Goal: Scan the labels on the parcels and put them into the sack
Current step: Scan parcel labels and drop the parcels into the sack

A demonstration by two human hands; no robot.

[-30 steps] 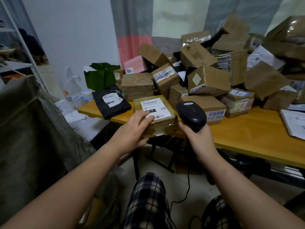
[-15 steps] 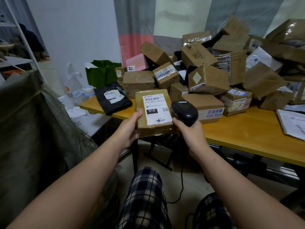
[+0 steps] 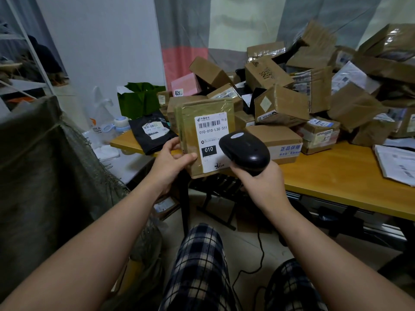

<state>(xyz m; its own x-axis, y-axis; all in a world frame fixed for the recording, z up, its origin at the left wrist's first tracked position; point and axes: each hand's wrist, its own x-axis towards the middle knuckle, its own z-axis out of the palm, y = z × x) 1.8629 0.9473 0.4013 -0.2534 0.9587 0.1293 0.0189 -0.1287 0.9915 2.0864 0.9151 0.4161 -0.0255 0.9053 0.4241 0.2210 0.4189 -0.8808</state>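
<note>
The parcel (image 3: 190, 140) was held up before the table (image 3: 325, 176), its label (image 3: 211, 135) facing the scanner (image 3: 246, 151) so it could be read. The left hand (image 3: 168, 164) pinched the parcel's corner; the right hand (image 3: 262, 185) gripped the scanner. The sack (image 3: 45, 171) sat left of the table.

trousers (image 3: 195, 272): plaid, dark navy-black with cream checks, kinda pyjama-looking
legs: one trouser leg sits at 6 o'clock, the other pokes in around 5 o'clock
forearms (image 3: 107, 239): bare all the way to the frame edge, 7 and 4 o'clock
left hand (image 3: 170, 163), right hand (image 3: 262, 187): bare too
</note>
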